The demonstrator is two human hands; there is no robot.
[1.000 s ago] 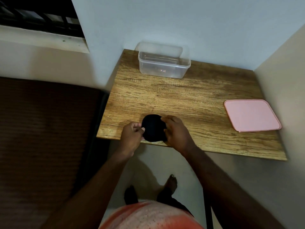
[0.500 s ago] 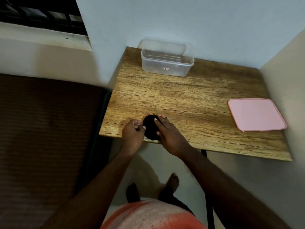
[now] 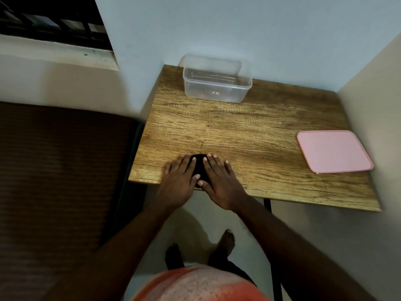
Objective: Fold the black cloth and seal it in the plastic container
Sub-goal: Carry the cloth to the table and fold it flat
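The black cloth (image 3: 199,168) lies as a small folded bundle near the front edge of the wooden table (image 3: 249,135). Only a narrow dark strip of it shows between my hands. My left hand (image 3: 181,178) lies flat on its left side, fingers straight. My right hand (image 3: 220,181) presses flat on its right side, fingers spread forward. The clear plastic container (image 3: 217,80) stands open and empty at the back of the table against the wall. Its pink lid (image 3: 333,151) lies flat near the table's right edge.
Walls close in behind the table and on its right. A dark brown mattress or bed (image 3: 60,170) fills the left side next to the table. My bare feet (image 3: 225,242) stand on the floor below the table's front edge.
Both hands went from pinching the cloth's edges with curled fingers to lying flat on it. The cloth bundle is now mostly covered. The camera view has shifted slightly.
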